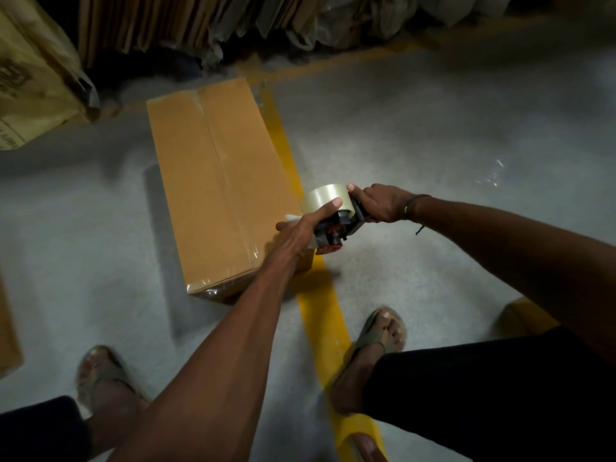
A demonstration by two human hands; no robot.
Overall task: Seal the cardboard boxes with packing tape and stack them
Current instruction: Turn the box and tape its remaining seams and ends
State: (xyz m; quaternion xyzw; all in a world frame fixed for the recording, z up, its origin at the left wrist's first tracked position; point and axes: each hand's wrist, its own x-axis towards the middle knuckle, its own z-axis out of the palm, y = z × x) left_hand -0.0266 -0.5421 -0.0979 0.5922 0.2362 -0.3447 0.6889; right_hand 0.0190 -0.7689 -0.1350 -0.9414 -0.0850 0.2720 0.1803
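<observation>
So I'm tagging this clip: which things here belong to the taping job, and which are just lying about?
Job: cardboard box; tape dispenser, held by right hand and left hand.
Lying about: printed carton; flattened cardboard; plastic scrap.

Dark printing was seen on the yellowish bag point(31, 75) at the upper left, but no word or number could be made out; nothing readable was found elsewhere.

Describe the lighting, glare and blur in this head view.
Head view: dim overall with dark vignetted corners; the wide lens bends the yellow floor line; glare glints on clear tape along the cardboard box edges; left sandal is motion-blurred; hands and tape dispenser fairly sharp.
</observation>
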